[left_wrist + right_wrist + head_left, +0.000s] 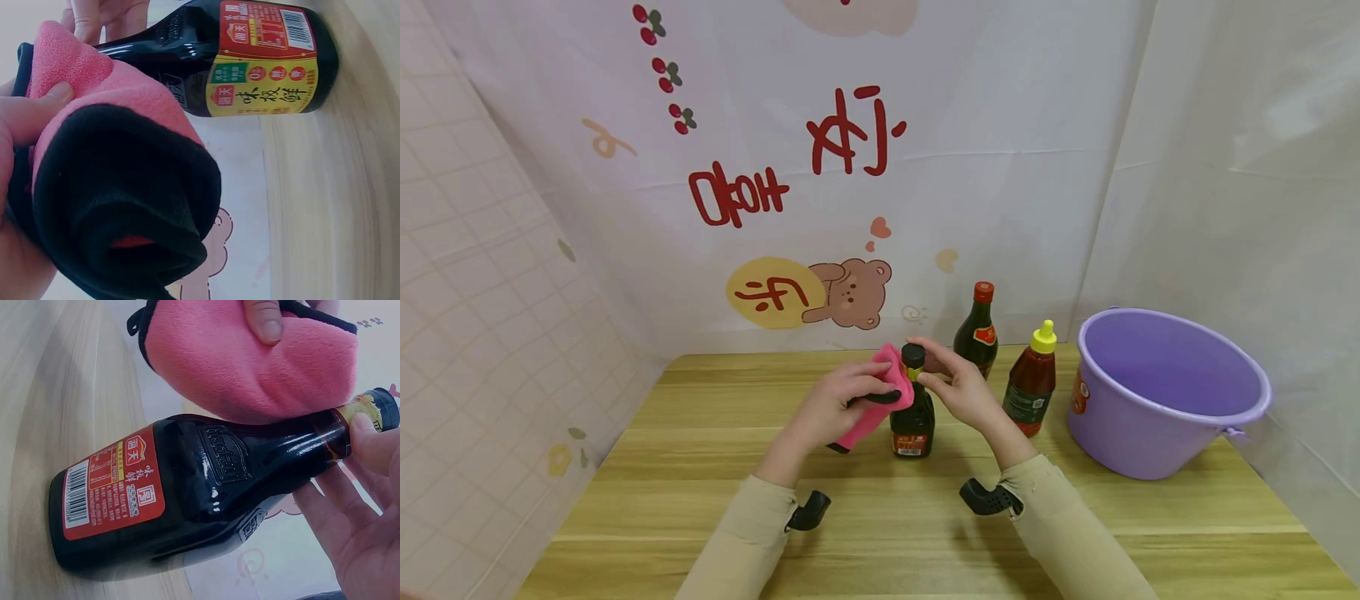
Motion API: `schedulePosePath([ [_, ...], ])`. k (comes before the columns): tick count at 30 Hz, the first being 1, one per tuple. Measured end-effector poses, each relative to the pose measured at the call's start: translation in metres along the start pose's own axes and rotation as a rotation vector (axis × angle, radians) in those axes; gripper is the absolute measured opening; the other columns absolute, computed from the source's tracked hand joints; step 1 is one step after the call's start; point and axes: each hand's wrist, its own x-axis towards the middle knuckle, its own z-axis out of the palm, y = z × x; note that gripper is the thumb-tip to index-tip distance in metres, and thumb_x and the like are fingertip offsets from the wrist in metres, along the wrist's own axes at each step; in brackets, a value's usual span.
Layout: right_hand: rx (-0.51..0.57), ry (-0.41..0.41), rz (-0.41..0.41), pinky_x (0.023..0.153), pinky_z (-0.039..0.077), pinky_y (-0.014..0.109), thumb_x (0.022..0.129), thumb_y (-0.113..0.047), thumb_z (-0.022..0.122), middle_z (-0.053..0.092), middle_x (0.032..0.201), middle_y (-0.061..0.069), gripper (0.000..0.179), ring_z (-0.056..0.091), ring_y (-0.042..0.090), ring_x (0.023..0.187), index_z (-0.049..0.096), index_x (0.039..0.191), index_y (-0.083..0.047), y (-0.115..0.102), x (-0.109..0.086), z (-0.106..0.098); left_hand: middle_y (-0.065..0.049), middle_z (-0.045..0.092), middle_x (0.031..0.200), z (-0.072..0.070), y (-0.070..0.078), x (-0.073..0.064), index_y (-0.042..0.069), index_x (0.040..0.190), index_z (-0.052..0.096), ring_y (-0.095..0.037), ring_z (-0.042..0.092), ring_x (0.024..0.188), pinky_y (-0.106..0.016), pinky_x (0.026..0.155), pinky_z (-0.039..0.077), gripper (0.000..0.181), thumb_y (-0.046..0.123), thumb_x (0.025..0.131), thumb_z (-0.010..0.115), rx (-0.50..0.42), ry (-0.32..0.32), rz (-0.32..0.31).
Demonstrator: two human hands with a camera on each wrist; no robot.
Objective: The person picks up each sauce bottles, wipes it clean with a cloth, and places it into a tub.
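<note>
A dark soy sauce bottle (913,423) with a black cap and a red-and-yellow label stands upright on the wooden table, between both hands. My right hand (961,385) holds its neck just below the cap, thumb on the near side and fingers behind. In my left hand (837,402) is a folded pink cloth (867,423) with black edging, gripped between thumb and fingers. The pink cloth (250,369) lies along the bottle's neck and shoulder in the right wrist view. From the left wrist, the cloth's dark underside hides part of the bottle (187,44).
Behind my right hand stands a dark green bottle (976,337) with a red cap. Right of it is a red sauce bottle (1030,392) with a yellow nozzle cap. A purple bucket (1120,433) sits at the table's right. A printed white sheet (1000,183) hangs behind the table (700,467).
</note>
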Motion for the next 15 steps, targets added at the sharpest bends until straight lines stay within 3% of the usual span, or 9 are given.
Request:
schedulePosePath([
  [15,-0.002,0.006,0.005,0.092,0.052,0.054,0.094,0.005,0.061,0.065,0.119,0.022,0.053,0.064,0.037,0.111,0.048,0.144,-0.004,-0.004,-0.001,-0.001,-0.011,0.066,0.125,0.005,-0.003,-0.013,0.012,0.101,0.077,-0.03,0.061,0.118,-0.044,0.1,0.049,0.032,-0.012,0.081,0.072,-0.001,-0.122,-0.049],
])
